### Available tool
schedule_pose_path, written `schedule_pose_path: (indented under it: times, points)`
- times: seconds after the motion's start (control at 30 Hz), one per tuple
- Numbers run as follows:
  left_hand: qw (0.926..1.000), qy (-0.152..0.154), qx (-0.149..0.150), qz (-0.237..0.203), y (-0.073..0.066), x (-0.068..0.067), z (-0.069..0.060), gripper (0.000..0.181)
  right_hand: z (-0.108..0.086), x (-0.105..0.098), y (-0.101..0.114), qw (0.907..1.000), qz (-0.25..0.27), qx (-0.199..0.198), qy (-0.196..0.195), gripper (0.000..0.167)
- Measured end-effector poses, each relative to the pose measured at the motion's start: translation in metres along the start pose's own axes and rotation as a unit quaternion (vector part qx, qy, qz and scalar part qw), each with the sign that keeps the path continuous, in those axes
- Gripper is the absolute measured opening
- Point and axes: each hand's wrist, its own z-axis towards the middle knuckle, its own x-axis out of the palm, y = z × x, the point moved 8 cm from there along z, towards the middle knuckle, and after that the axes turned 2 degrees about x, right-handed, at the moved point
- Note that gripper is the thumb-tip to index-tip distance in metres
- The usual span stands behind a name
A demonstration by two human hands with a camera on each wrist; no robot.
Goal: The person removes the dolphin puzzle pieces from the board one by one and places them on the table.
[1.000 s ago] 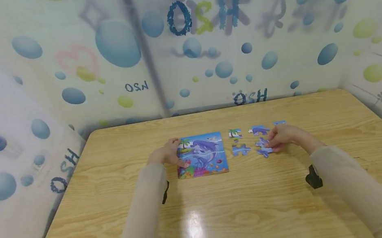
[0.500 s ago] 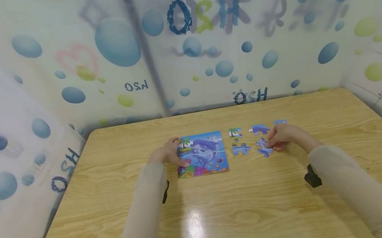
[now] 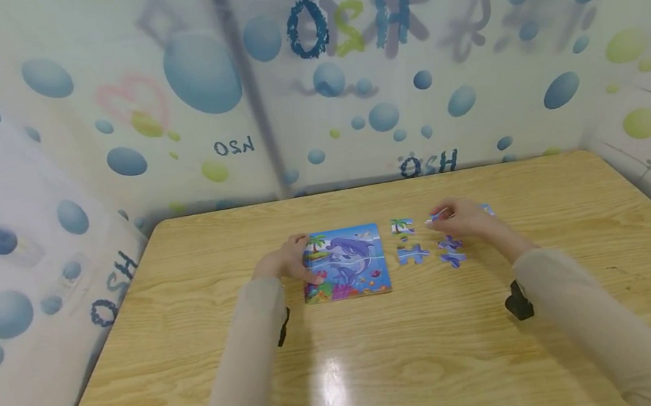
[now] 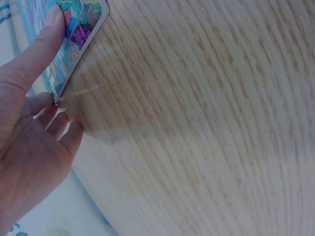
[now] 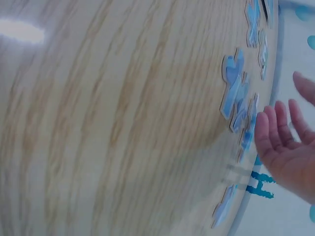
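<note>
A square dolphin jigsaw puzzle (image 3: 350, 262) lies on the table. My left hand (image 3: 287, 263) grips its left edge; in the left wrist view the thumb (image 4: 42, 46) presses the top face and the fingers sit along the edge. My right hand (image 3: 469, 218) hovers over a dolphin puzzle piece (image 5: 250, 125), which it partly hides. In the right wrist view the right thumb and fingers are spread apart with nothing between them. Just below that hand lie blue-purple puzzle pieces (image 3: 451, 251), close together.
Between puzzle and right hand lie a palm-tree piece (image 3: 401, 226) and a blue piece (image 3: 412, 254). Another blue piece (image 3: 487, 209) shows behind the right hand. The wooden table (image 3: 387, 362) ends at a bubble-patterned curtain (image 3: 343, 109).
My right hand has left the lower blue-purple pieces and moved up and slightly left over the dolphin piece. My left hand stays on the puzzle.
</note>
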Motion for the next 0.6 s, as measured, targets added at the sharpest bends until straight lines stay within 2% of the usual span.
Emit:
schedule_pose_path:
  times: [0.17, 0.4, 0.6]
  points:
    - [1.0000, 0.001, 0.002, -0.003, 0.001, 0.000, 0.001, 0.098, 0.005, 0.019, 0.018, 0.9972, -0.003, -0.068, 0.030, 0.053]
    - [1.0000, -0.001, 0.005, 0.001, 0.002, 0.001, 0.001, 0.098, 0.012, 0.039, 0.037, 0.9947, 0.021, -0.081, 0.060, 0.056]
    - [1.0000, -0.003, 0.008, 0.003, 0.002, 0.000, 0.001, 0.099, 0.013, 0.052, 0.057, 0.9902, 0.021, -0.116, 0.075, 0.061]
